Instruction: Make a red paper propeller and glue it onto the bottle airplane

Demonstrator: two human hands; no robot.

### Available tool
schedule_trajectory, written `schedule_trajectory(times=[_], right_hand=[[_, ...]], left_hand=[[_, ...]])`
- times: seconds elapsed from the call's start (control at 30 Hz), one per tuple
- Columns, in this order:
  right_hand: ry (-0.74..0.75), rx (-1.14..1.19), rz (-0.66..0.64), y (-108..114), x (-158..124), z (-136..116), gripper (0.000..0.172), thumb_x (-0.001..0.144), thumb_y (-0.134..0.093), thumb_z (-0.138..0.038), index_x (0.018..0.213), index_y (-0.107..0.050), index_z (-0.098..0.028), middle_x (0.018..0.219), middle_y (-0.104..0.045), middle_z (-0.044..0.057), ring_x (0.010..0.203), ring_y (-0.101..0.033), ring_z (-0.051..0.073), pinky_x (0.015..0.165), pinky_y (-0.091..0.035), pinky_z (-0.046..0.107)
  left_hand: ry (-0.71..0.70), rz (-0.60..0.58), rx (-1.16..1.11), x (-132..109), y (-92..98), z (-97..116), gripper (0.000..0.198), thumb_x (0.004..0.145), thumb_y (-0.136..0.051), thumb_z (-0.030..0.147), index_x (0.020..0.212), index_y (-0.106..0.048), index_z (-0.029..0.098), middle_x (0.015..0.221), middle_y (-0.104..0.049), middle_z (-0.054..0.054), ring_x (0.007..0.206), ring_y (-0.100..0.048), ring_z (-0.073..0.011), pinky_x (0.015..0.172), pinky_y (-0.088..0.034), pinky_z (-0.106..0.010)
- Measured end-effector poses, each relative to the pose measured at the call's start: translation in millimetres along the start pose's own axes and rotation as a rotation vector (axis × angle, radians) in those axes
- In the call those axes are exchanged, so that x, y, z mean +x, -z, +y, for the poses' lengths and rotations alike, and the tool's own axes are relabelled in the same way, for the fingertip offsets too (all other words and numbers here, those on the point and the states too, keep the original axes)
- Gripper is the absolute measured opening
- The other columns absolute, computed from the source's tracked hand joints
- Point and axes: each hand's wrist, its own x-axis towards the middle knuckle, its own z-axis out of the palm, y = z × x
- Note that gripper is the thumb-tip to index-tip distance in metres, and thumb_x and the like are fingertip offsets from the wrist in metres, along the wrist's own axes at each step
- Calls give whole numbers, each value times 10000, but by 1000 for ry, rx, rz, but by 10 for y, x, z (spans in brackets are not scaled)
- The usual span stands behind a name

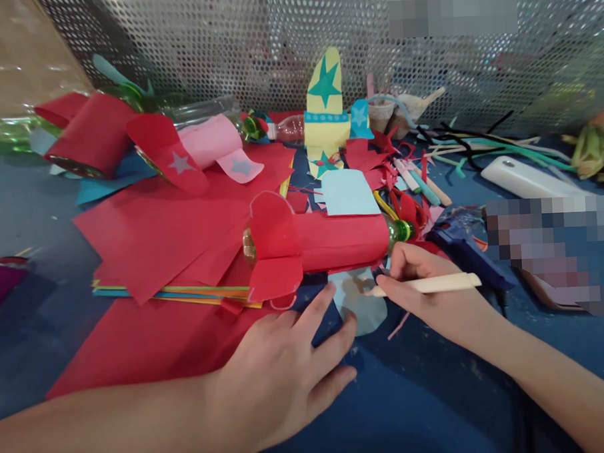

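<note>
In my right hand [419, 275] is a pale cream marker [444, 284], its tip over a light blue paper piece [369, 317] on the blue table. My left hand [288, 360] lies with fingers spread, the fingertips at the left edge of that paper. Just beyond both hands, a bottle wrapped in red paper [340, 241] lies on its side, its green neck pointing right. Red rounded fins [273, 231] stand at its left end, and a light blue paper flap [350, 192] sits on its upper side.
Red paper sheets [166, 226] are piled at left. Other paper-covered bottles, one red [95, 132] and one yellow [328, 128], stand along the perforated metal panel [198, 44]. Markers [425, 184], a blue glue gun [466, 253], a white power bank [530, 176] and a phone are at right.
</note>
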Motion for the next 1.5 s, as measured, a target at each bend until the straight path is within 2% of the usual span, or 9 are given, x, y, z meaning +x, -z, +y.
schedule_trajectory(times=[0.17,0.3,0.47,0.93,1.07,1.2,1.5], right_hand=[[0,-2,50,9,-3,-19,246,780,-553,-224,639,-351,-227,541,-367,-78,474,-326,90,435,-272,215],[6,-24,-2,5,-17,-17,247,798,-547,-226,647,-352,-227,547,-370,-78,474,-335,88,434,-277,213],[12,-53,45,7,-17,-7,248,809,-541,-229,647,-354,-226,553,-378,-73,482,-341,92,443,-289,216],[18,-61,-9,11,-33,-20,251,813,-550,-255,655,-358,-226,553,-382,-72,473,-345,90,432,-286,214],[13,-62,39,11,-35,-6,248,811,-543,-243,651,-354,-227,558,-385,-72,482,-346,94,443,-291,218],[12,-73,18,15,-38,-8,249,798,-554,-247,644,-358,-229,551,-381,-75,476,-350,95,439,-289,219],[-4,-73,64,0,-3,-23,240,793,-550,-250,645,-363,-228,554,-394,-67,489,-353,101,447,-295,226]], left_hand=[[5,-15,8,0,5,4,359,912,-424,352,1216,-571,232,1286,-521,-198,665,-652,-224,536,-554,-401],[0,-8,17,6,7,5,353,912,-422,347,1207,-576,227,1291,-513,-202,655,-648,-221,526,-549,-398],[0,-15,9,-5,-6,13,358,911,-429,357,1217,-568,233,1295,-510,-194,665,-646,-218,531,-551,-398],[-3,-6,27,2,5,7,353,915,-416,357,1203,-579,235,1286,-515,-198,653,-646,-218,529,-549,-404],[-11,11,25,-1,15,12,353,918,-406,349,1195,-584,221,1266,-531,-206,641,-645,-217,513,-547,-389],[-5,10,23,1,3,12,352,917,-411,353,1200,-580,227,1276,-526,-205,644,-647,-220,518,-549,-397],[-1,-6,12,1,-3,6,357,907,-438,354,1212,-573,230,1278,-527,-199,663,-651,-225,531,-553,-401]])
